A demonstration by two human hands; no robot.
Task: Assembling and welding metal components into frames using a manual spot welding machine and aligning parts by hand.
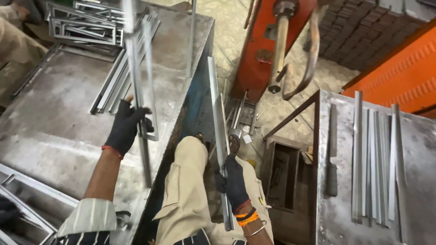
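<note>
My left hand, in a dark glove, grips an upright welded metal frame that stands on the grey steel table. Its lower bar points down past the table's edge. My right hand, also gloved, with orange bands at the wrist, is closed around a long flat metal strip. The strip runs from beside my raised knee up toward the table's far corner.
Loose metal strips and stacked frames lie on the left table. An orange machine with hanging arms stands ahead. A second steel table on the right carries several long strips and a dark-handled tool.
</note>
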